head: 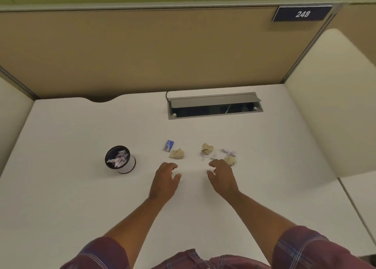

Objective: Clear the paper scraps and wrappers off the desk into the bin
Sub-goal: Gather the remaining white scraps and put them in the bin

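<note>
Desk (81, 197), white, filling the lower and middle frame. Bin (120, 159), small round container with dark rim, left of centre, upright, already holding crumpled white paper. Blue wrapper (168, 145), small and flat, centre of frame, just beside a tan paper ball (177, 153) lying below and right of it. Second tan ball (207, 148), right of centre, with a small white scrap (204, 156) touching its lower edge. White-lilac crumpled scrap (228, 152) further right; third tan ball (230, 160) just below it, partly behind the fingertips of the right hand. Left hand (165, 180), lower centre, empty, fingers loosely spread and curled, near the first tan ball but apart from it. Right hand (221, 177), empty, fingers likewise curled wide, tips close to the right-hand cluster; contact cannot be told. Handling, by judgement: all items very light, soft, crushable, not fragile; the balls suit a loose pinch across their bulk, several gathered at once; the flat wrapper and thin scrap likely slide on the smooth top, best nipped at a raised edge or swept against a ball. Cable tray (215, 105), open, upper centre, untouched.
</note>
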Demonstrator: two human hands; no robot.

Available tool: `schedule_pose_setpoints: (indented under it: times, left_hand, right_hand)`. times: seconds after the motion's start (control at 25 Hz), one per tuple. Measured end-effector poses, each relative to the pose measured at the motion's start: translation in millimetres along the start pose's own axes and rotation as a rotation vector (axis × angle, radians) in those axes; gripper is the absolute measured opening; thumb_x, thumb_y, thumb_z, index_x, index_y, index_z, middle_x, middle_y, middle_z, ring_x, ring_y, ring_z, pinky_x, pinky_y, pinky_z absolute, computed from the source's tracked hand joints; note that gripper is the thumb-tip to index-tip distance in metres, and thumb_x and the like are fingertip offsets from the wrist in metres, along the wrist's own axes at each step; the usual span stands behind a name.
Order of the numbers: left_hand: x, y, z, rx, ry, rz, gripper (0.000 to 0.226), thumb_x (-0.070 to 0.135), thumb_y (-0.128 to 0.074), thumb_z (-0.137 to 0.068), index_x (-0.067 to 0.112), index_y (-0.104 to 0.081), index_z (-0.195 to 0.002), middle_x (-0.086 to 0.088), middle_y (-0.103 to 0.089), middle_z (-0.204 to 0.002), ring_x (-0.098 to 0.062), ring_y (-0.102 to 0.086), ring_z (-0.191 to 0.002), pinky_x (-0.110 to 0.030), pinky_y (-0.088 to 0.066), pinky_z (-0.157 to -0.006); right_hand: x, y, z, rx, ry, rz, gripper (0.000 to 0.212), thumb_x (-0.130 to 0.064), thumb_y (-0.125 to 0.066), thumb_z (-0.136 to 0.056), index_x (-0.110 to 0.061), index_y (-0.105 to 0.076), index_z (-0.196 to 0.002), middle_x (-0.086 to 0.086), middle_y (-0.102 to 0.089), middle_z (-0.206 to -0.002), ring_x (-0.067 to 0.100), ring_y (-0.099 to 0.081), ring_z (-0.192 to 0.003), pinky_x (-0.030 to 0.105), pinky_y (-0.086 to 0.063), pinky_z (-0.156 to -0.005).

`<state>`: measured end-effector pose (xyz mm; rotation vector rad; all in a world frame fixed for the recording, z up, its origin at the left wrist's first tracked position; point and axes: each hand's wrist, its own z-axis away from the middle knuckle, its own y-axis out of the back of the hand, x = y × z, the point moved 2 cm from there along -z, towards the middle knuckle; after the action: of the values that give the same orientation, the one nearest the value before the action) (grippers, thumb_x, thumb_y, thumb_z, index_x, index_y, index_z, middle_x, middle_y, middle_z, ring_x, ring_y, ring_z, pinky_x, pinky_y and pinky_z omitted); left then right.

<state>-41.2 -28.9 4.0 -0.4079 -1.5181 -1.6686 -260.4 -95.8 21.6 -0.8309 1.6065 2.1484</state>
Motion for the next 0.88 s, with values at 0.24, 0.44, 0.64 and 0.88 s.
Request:
schedule_pose_setpoints:
  times: [0.24, 0.44, 0.64, 0.88]
  left_hand:
    - [51, -48, -36, -0.101, 0.119, 0.031, 0.045, 0.033, -0.079, -0.087, 0.014, -0.063, -0.124, -0.006, -0.065, -0.121, -0.021, -0.065, -0.104, -0.034, -0.055, -0.092]
    - [75, -78, -58, -0.082, 0.292, 0.034, 0.071, 0.047, -0.085, -0.077, 0.008, -0.054, -0.128, -0.012, -0.059, -0.128, -0.030, -0.059, -0.122, -0.038, -0.053, -0.096]
    - [91, -97, -81, -0.075, 0.436, -0.051, 0.090, 0.061, -0.085, -0.071, 0.007, -0.045, -0.132, -0.018, -0.054, -0.134, -0.040, -0.058, -0.124, -0.050, -0.057, -0.097]
    - [104, -114, -96, -0.080, 0.439, -0.172, 0.098, 0.068, -0.083, -0.066, 0.010, -0.043, -0.134, -0.014, -0.054, -0.134, -0.039, -0.056, -0.124, -0.046, -0.054, -0.095]
  right_hand:
    - [53, 48, -31, 0.153, -0.239, -0.049, 0.017, -0.013, -0.066, -0.087, -0.010, -0.069, -0.103, 0.003, -0.066, -0.096, 0.023, -0.061, -0.090, 0.025, -0.038, -0.077]
    - [82, 66, -61, 0.120, -0.325, -0.008, 0.024, -0.021, -0.070, -0.091, -0.012, -0.070, -0.113, 0.011, -0.069, -0.108, 0.026, -0.065, -0.101, 0.024, -0.041, -0.084]
    - [86, 61, -93, 0.017, -0.336, 0.025, 0.028, -0.027, -0.069, -0.090, -0.016, -0.069, -0.115, 0.013, -0.067, -0.113, 0.027, -0.064, -0.108, 0.028, -0.045, -0.084]
    - [70, 41, -118, -0.118, -0.290, 0.186, 0.025, -0.026, -0.070, -0.089, -0.019, -0.070, -0.113, 0.011, -0.059, -0.115, 0.030, -0.064, -0.105, 0.035, -0.054, -0.084]
